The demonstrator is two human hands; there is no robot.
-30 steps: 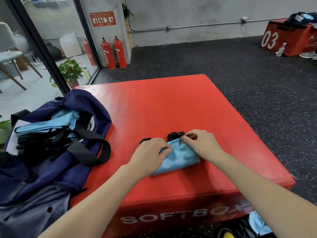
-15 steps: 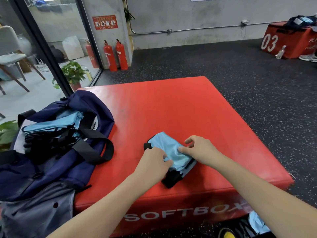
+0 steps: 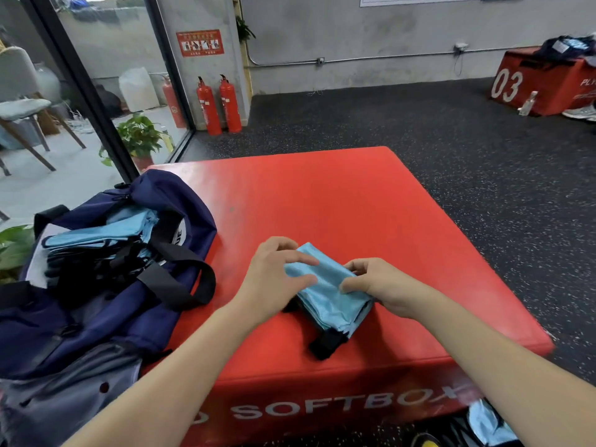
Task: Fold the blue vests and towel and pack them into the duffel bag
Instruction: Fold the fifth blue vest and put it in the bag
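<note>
A folded blue vest [image 3: 325,291] lies on the red soft box [image 3: 338,201] near its front edge, a black strap end sticking out toward 6 o'clock. The left hand [image 3: 274,282] sits at the vest's 9 o'clock side, thumb and fingers curved around the upper corner of the bundle in what looks like a light hold. The right hand [image 3: 377,287] is at 3 o'clock, its fingers pinching the fold's right edge. The duffel bag [image 3: 106,304] stands open at 9 o'clock from the vest, with other blue vests already stacked inside. The vest seems folded and close to being lifted across. The slick fabric is the risk: if the grip catches only the top layers, the bundle may fall open on the way over. The dangling strap might also snag on the bag's black handle [image 3: 180,285] and drag the fold apart.
</note>
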